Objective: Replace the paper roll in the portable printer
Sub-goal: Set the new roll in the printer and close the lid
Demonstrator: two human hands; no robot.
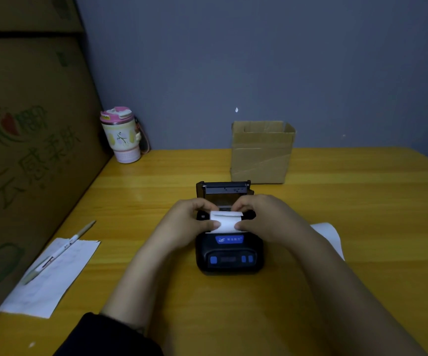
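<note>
At the middle of the yellow worktop [336,201] sits the portable printer [229,253], its lid [223,188] raised on the far side. Both hands grip the white paper roll [225,222] over the open bay: the left hand [189,219] pinches its left end, the right hand [267,217] its right end, thumbs on the loose near edge. To seat it well, I would keep the roll level and square to the bay, lower it evenly, and leave the free edge drawn toward the near side so the lid can shut over it without creasing.
</note>
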